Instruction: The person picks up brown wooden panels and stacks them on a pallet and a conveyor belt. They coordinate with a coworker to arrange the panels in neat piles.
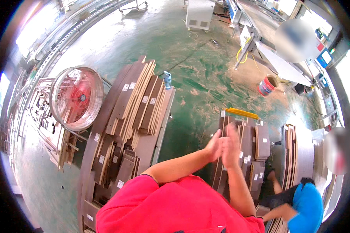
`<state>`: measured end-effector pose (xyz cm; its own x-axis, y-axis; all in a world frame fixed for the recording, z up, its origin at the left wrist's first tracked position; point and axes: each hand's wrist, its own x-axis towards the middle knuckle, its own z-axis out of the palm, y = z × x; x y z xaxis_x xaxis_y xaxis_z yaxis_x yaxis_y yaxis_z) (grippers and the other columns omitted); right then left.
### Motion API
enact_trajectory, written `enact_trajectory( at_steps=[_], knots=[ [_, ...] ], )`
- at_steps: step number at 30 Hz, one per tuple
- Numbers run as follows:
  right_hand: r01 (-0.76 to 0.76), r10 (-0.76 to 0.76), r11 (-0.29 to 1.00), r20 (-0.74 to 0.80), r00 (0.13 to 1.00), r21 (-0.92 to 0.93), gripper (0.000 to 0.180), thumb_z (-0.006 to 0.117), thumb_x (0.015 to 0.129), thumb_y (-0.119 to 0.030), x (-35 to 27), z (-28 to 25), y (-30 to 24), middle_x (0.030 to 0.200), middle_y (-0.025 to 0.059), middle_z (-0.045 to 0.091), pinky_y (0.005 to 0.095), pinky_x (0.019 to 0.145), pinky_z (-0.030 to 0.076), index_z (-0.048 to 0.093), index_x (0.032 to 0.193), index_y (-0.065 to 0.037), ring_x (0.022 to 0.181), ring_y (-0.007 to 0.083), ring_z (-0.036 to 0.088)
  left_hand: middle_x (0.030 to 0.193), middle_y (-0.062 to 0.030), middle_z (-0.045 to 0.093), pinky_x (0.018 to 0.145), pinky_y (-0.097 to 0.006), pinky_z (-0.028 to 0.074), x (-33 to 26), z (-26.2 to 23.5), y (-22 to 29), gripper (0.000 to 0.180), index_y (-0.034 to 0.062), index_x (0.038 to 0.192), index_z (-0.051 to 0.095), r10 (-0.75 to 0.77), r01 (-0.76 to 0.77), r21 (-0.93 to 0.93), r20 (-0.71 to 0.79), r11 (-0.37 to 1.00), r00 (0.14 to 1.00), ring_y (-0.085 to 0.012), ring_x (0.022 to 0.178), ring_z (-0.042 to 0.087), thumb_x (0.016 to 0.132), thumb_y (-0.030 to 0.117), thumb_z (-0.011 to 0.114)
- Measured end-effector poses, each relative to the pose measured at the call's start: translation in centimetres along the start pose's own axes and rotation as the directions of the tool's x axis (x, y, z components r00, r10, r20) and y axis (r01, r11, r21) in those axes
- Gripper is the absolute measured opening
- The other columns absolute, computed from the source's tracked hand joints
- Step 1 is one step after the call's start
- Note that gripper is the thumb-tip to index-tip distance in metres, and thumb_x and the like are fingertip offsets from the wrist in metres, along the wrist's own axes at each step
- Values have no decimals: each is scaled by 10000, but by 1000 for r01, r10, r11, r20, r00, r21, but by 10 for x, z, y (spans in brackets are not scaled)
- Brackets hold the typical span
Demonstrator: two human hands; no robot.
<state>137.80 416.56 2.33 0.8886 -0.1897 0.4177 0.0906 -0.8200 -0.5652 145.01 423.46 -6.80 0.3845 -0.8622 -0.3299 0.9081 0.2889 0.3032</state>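
In front of my chest, my left hand (213, 147) and my right hand (230, 148) come together palm to palm, touching or nearly so. Their fingers look stretched out, and those of the right are smeared by motion. I see nothing held in either. Below and behind them lies a stack of brown boards (245, 144) with small white labels. A yellow strip (242, 113) rests across the far end of that stack. To my left, a longer stack of brown boards (122, 95) lies on a low cart, with a blue bottle (167, 80) at its far end.
A large round fan (77, 98) stands at the left beside a pile of wood offcuts (62, 149). At the right, a person in a blue shirt (307, 206) bends near another board stack (289, 155). A red bucket (267, 86) and a white cabinet (199, 14) stand farther off.
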Motion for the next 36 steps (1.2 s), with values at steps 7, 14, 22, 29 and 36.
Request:
enact_trajectory(
  at_steps=[7, 14, 22, 29, 36],
  knots=[
    [-786, 813, 554, 379, 442, -272, 591, 489, 932, -487, -143, 94, 216, 1186, 299, 607, 463, 967, 454, 559, 1229, 19, 1143, 431, 576, 1106, -175, 678, 771, -449, 538, -20, 55, 207, 640, 45, 1145, 640, 204, -228, 55, 276, 972, 939, -302, 790, 667, 983, 582, 332],
    [-886, 725, 354, 686, 57, -300, 649, 489, 937, -552, -333, 197, 311, 1096, 207, 666, 491, 831, 516, 535, 1295, -13, 979, 357, 655, 919, -146, 692, 695, -406, 512, 90, 4, 271, 524, 42, 1082, 645, 218, -201, 142, -125, 969, 968, -271, 700, 632, 984, 496, 404],
    [-742, 626, -466, 772, 109, 482, 680, 462, 935, -609, -81, 213, 413, 1075, 184, 666, 491, 803, 522, 532, 1311, -47, 962, 338, 650, 925, -122, 687, 660, -394, 526, 241, 37, 364, 488, 58, 1079, 611, 199, -95, 314, -320, 945, 926, -251, 704, 636, 969, 493, 419],
    [-612, 879, -328, 469, 80, 720, 678, 549, 930, -497, 216, 67, 570, 1373, 187, 456, 603, 773, 550, 358, 1435, -87, 1172, 396, 512, 938, -124, 681, 659, -394, 526, 390, 73, 435, 492, 66, 1064, 614, 207, -74, 412, -287, 908, 935, -250, 730, 638, 969, 507, 416],
    [-708, 939, -185, 336, 78, 681, 443, 572, 935, -395, 331, 53, 631, 1181, 124, 574, 492, 636, 572, 488, 1269, -117, 968, 297, 594, 971, -149, 688, 696, -404, 528, 577, 96, 489, 486, 44, 1068, 597, -72, 197, 483, -265, 853, 961, -260, 756, 653, 1005, 462, 356]
  ],
)
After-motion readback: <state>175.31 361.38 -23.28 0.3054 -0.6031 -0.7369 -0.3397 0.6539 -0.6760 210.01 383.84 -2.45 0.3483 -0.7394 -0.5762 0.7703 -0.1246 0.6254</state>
